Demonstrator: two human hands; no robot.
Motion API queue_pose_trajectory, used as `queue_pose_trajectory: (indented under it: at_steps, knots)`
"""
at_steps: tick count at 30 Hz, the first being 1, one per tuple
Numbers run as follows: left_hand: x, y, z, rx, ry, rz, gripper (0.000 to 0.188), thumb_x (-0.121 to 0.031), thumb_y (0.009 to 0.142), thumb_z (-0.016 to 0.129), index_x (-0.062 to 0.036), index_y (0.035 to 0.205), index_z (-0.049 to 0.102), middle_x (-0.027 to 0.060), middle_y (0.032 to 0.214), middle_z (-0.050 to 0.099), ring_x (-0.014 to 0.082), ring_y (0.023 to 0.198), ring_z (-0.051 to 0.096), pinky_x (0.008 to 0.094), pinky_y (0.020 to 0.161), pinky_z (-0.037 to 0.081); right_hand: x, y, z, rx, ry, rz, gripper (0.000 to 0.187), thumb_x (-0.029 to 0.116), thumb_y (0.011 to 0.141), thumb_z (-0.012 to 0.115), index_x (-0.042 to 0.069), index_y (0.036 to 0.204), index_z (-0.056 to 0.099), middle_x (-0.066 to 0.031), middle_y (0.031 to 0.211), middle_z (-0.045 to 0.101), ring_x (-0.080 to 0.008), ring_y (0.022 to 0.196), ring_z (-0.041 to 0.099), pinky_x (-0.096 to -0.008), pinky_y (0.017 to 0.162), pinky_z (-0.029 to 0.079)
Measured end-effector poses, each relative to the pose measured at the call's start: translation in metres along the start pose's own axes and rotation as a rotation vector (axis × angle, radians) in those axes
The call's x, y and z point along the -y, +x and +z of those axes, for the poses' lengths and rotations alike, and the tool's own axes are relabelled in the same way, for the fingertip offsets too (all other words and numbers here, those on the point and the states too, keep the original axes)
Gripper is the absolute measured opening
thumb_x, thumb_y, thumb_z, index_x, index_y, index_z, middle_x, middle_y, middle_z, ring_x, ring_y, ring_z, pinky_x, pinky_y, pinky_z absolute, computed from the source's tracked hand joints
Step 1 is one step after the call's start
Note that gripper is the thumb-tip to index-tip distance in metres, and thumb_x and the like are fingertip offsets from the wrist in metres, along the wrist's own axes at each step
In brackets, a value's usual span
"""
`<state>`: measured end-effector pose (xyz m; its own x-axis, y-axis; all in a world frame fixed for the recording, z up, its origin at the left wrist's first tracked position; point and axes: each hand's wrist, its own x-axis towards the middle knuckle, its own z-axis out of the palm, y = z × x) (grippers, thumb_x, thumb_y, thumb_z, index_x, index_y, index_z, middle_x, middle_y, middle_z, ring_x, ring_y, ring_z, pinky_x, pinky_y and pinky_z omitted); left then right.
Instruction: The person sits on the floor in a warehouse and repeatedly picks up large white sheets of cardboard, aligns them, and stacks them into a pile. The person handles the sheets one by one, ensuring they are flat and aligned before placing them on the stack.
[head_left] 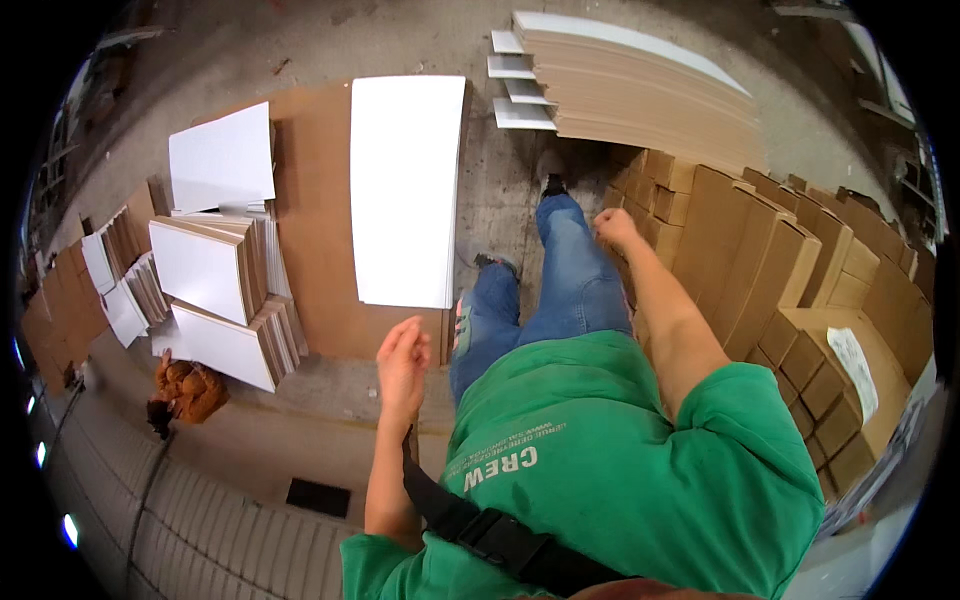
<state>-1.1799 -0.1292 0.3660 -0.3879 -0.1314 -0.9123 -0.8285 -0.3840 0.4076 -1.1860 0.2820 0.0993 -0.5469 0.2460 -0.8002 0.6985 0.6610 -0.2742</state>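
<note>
My left hand is raised beside a stack of white panels. Its fingers are loosely bent and somewhat apart, with nothing visible in them. My right hand is curled closed near the upright cardboard boxes, and no object shows in it. Whether it touches the boxes I cannot tell. The white panels lie flat on a large brown cardboard sheet. My legs stand between this stack and the boxes.
Leaning white-faced boards stand in bundles at the left. A tall pile of boards lies ahead, some white ends sticking out. A person in a brown jacket is at the lower left. A dark mat lies nearby.
</note>
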Motion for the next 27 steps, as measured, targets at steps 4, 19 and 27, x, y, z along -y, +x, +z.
queue_pose_trajectory:
  at_steps: [4, 19, 27]
  knots:
    - [0.021, 0.059, 0.073, 0.067, 0.110, -0.091, 0.021, -0.016, 0.087, 0.056, -0.0002, 0.101, 0.058, 0.0041, 0.075, 0.057, 0.0086, 0.057, 0.047, 0.0222, 0.052, 0.037, -0.010, 0.062, -0.020, 0.060, 0.119, 0.050, 0.014, 0.015, 0.081, 0.054, 0.003, 0.080, 0.061, -0.0043, 0.062, 0.058, -0.0123, 0.053, 0.053, -0.0277, 0.050, 0.045]
    - [0.202, 0.155, 0.112, 0.182, 1.482, 0.446, 0.029, -0.025, 0.075, 0.063, -0.0059, 0.096, 0.061, 0.0148, 0.114, 0.054, 0.0311, 0.103, 0.049, 0.0444, 0.095, 0.028, 0.033, 0.149, -0.007, 0.160, 0.993, 0.368, 0.022, 0.024, 0.085, 0.060, 0.004, 0.095, 0.059, -0.0046, 0.083, 0.062, -0.0124, 0.067, 0.057, -0.0258, 0.056, 0.048]
    - [0.244, 0.151, 0.071, 0.303, 1.595, 0.511, 0.033, -0.029, 0.073, 0.061, -0.0070, 0.097, 0.061, 0.0114, 0.123, 0.047, 0.0311, 0.123, 0.032, 0.0522, 0.097, 0.020, 0.048, 0.189, 0.048, 0.056, 1.287, 0.303, 0.039, 0.030, 0.086, 0.059, 0.000, 0.110, 0.052, -0.0103, 0.099, 0.058, -0.0184, 0.080, 0.057, -0.0313, 0.068, 0.047]
